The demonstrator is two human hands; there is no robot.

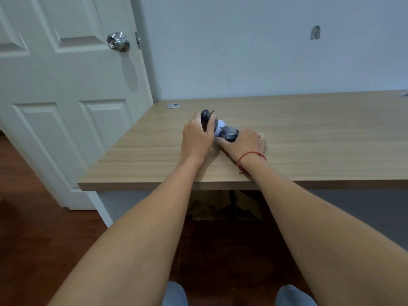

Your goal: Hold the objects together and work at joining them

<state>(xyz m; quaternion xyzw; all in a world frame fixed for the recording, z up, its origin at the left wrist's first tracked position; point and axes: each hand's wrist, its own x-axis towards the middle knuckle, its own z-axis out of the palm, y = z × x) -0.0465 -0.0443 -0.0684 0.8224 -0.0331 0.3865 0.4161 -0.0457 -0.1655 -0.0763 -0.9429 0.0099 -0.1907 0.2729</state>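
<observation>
Both our arms reach out straight over the light wood-grain desk [309, 129]. Left hand [196, 138] grips a small dark rounded gadget [206, 118] w/ curled fingers; right hand [245, 143] clasps a black round object [229, 134] just beside it.

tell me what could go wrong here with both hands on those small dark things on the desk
1. The left hand grips a dark object with a thin black piece sticking out at its top; that piece might bend or snag.
2. The right hand covers much of a dark round item, so the view of it is poor and a slip may go unnoticed.
3. A white piece sits squeezed between the two; it could pop loose onto the desk.
</observation>
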